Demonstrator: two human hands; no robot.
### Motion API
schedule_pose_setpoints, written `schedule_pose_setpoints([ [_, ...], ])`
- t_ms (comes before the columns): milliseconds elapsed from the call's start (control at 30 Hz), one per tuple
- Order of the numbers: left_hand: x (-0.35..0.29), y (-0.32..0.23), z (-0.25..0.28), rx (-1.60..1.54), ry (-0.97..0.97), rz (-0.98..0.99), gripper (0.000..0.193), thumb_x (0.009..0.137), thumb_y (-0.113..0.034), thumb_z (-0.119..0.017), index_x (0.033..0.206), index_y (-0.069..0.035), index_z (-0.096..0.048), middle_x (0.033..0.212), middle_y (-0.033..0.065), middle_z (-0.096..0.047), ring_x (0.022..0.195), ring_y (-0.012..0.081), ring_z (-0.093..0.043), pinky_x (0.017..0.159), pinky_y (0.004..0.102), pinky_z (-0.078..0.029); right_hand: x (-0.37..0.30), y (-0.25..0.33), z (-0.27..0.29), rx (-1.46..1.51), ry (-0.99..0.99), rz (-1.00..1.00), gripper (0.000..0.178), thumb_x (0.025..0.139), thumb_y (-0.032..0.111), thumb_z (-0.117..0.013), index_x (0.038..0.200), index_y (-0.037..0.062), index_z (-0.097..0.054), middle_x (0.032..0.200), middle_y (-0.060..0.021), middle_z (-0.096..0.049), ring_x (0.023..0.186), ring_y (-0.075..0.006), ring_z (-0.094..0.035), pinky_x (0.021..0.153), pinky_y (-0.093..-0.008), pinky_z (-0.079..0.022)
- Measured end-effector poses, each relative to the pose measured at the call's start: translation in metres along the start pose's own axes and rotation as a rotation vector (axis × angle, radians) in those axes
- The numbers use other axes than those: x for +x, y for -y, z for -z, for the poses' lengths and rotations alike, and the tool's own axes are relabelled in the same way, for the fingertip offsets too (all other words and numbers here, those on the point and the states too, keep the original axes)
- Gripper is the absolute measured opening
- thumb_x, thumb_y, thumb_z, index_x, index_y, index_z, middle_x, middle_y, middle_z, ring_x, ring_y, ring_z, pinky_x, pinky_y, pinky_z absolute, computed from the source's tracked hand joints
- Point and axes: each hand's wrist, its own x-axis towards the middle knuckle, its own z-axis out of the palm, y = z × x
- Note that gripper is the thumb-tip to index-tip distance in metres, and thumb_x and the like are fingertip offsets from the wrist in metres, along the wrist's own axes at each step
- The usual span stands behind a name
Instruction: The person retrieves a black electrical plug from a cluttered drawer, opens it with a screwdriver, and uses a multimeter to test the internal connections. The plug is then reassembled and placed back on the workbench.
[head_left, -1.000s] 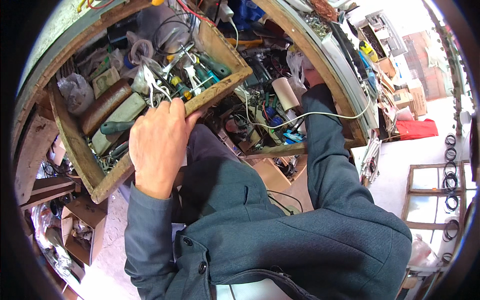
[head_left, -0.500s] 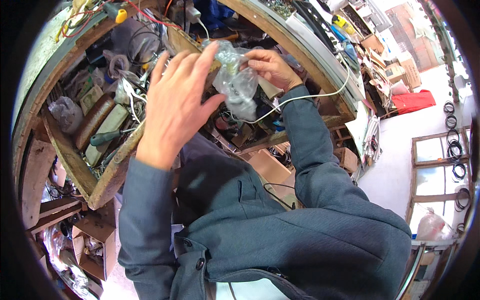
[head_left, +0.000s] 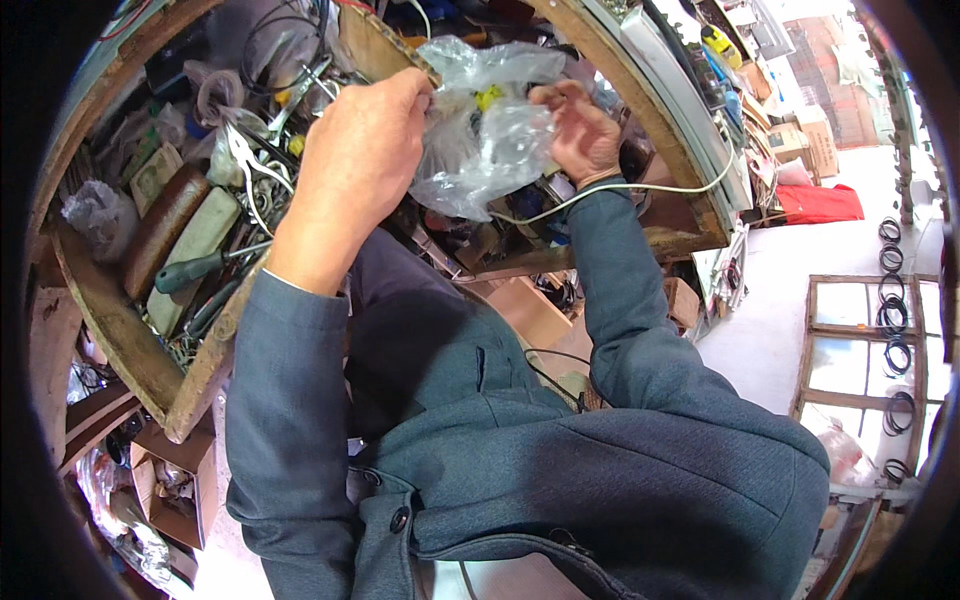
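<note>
Worn brown wooden drawers (head_left: 205,365) lie below a crinkled, clear plastic bag (head_left: 490,150), pinched in the knuckles-up left hand (head_left: 370,145); the curled right hand (head_left: 584,132) meets its edge, grip unclear.

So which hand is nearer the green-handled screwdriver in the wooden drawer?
The left hand. It is above and right of the screwdriver in view, at the clear plastic bag's left side; the right hand is farther away, at the bag's right side.

White wall (head_left: 755,320) beyond corner of right drawer (head_left: 692,240); bright wood-framed window (head_left: 848,362). Pale floor (head_left: 228,560) below near corner of left drawer (head_left: 214,362).
</note>
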Motion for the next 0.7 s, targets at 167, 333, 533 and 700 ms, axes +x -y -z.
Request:
schedule_pose_setpoints([
  [167, 0.004, -0.007, -0.003, -0.034, 0.011, 0.06, 0.021, 0.102, -0.018, -0.057, 0.109, -0.003, -0.069, 0.095, 0.0251, -0.073, 0.092, 0.0477, -0.07, 0.08, 0.053, -0.055, -0.027, 0.04, 0.153, 0.181, -0.263, -0.042, 0.024, 0.097, 0.022, -0.069, 0.114, 0.0062, -0.073, 0.114, -0.0165, -0.074, 0.108, -0.029, -0.069, 0.101, -0.0463, -0.055],
  [333, 0.0, 0.0, -0.001, -0.071, -0.064, 0.095, 0.02, 0.101, -0.019, -0.056, 0.107, -0.003, -0.067, 0.092, 0.0273, -0.072, 0.091, 0.0499, -0.069, 0.079, 0.0572, -0.054, -0.008, 0.011, 0.178, -0.837, -0.836, -0.226, 0.024, 0.097, 0.021, -0.069, 0.116, 0.0059, -0.072, 0.114, -0.0159, -0.073, 0.107, -0.0283, -0.069, 0.1, -0.0455, -0.055],
  [533, 0.002, -0.004, -0.002, -0.002, -0.051, 0.077, 0.016, 0.099, -0.015, -0.057, 0.095, 0.0, -0.061, 0.079, 0.0298, -0.068, 0.08, 0.0501, -0.069, 0.072, 0.0585, -0.055, -0.012, 0.01, 0.191, -1.886, -0.811, -0.555, 0.025, 0.097, 0.02, -0.069, 0.117, 0.0056, -0.071, 0.114, -0.0152, -0.073, 0.106, -0.0274, -0.069, 0.099, -0.0445, -0.054],
  [700, 0.0, -0.008, 0.002, 0.06, -0.067, 0.032, 0.011, 0.095, -0.01, -0.06, 0.092, 0.001, -0.056, 0.072, 0.0254, -0.067, 0.074, 0.0479, -0.07, 0.066, 0.0568, -0.056, -0.014, 0.055, 0.215, -2.128, -0.935, -0.715, 0.025, 0.097, 0.019, -0.068, 0.118, 0.0053, -0.071, 0.114, -0.0146, -0.073, 0.106, -0.0267, -0.069, 0.098, -0.0437, -0.054],
])
